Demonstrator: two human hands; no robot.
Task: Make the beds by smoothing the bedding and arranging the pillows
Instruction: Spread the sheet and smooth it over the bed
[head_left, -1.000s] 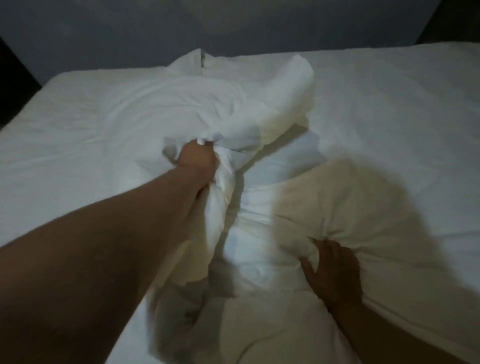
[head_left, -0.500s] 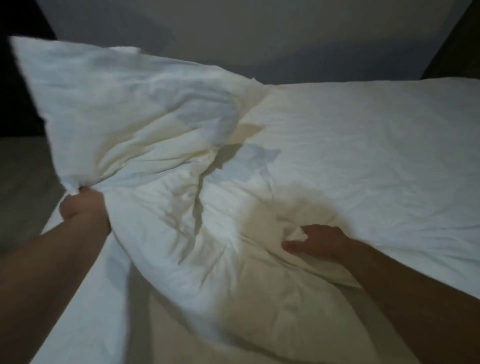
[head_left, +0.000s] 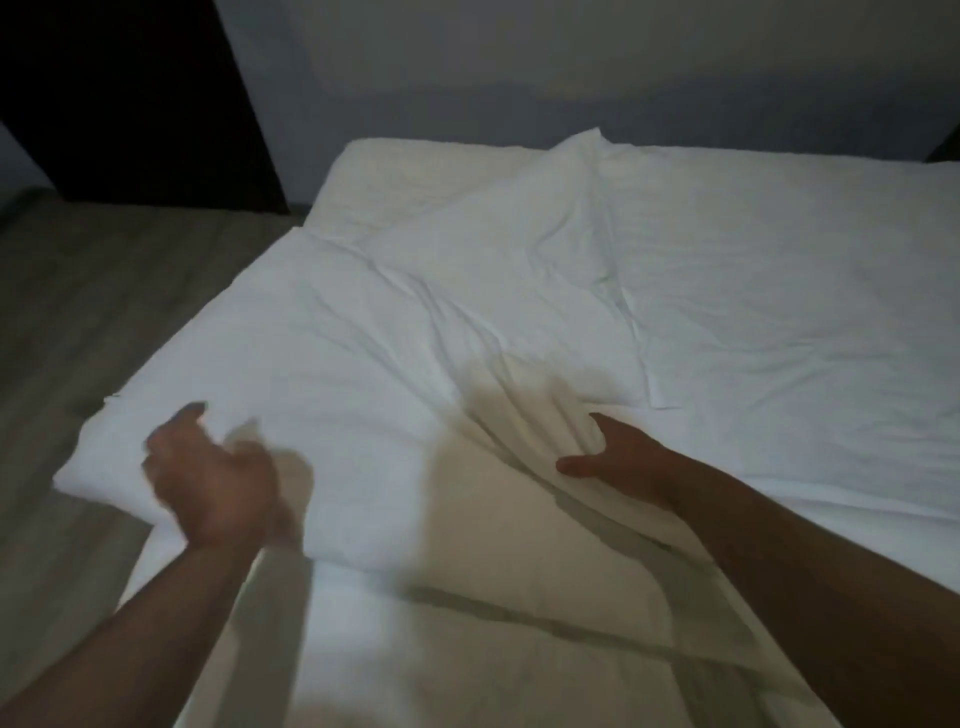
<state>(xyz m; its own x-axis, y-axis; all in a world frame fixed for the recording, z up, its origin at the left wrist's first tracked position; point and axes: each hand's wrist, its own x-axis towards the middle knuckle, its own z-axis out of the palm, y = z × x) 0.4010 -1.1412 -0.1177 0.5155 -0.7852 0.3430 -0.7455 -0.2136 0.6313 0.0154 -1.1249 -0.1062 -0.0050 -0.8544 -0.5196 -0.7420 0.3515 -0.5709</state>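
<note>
A big white pillow (head_left: 374, 332) lies slanted across the left half of the bed (head_left: 779, 270), one corner past the mattress edge at the left and another pointing at the wall. My left hand (head_left: 208, 478) is blurred above the pillow's near left corner, its fingers loosely curled with no cloth clearly in them. My right hand (head_left: 618, 452) grips a bunch of the pillow's cloth at its near right side, and creases fan out from the fingers.
The white sheet covers the mattress to the right and toward me. A wood-look floor (head_left: 104, 291) runs along the bed's left side. A dark panel (head_left: 135, 93) and a grey wall (head_left: 571, 67) stand behind the bed.
The pillow, held up by my left hand half a second ago, now lies flat on the bed. My left hand has come off its corner; my right hand keeps its hold.
</note>
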